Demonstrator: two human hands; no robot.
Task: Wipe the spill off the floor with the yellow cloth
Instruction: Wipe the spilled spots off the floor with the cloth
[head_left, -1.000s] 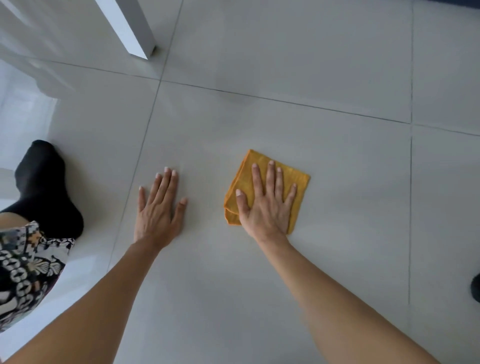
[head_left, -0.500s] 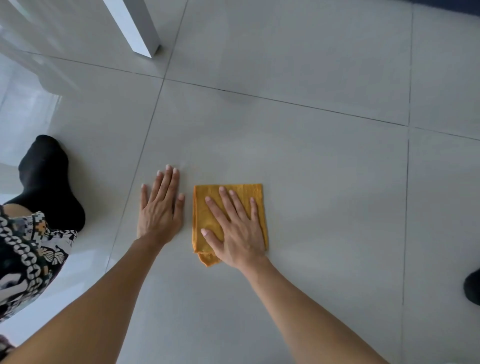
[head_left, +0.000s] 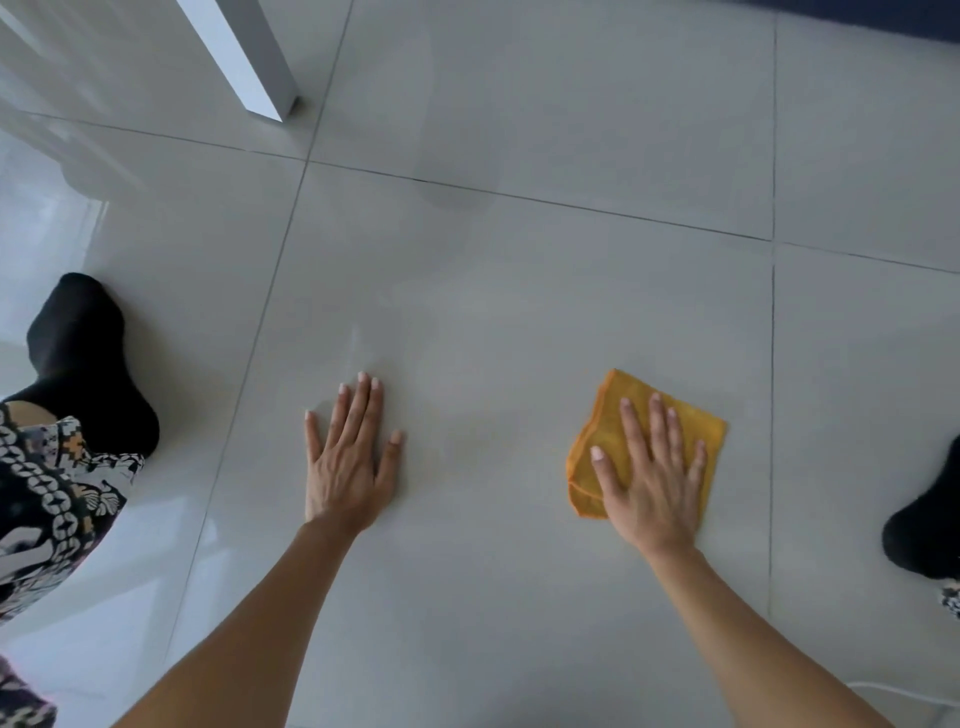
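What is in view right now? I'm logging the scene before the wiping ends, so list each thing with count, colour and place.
yellow cloth: one, yellow-orange, folded flat on the floor at centre right, under the right hand
floor: pale grey glossy tiles with dark grout lines, fills the view
furniture leg: one, white, top left, standing on the floor
socked feet: two, black, one at the left edge, one at the right edge
patterned garment: black and white, lower left
left hand: flat on the bare floor, left of the cloth
right hand: flat, fingers spread, pressing on the cloth
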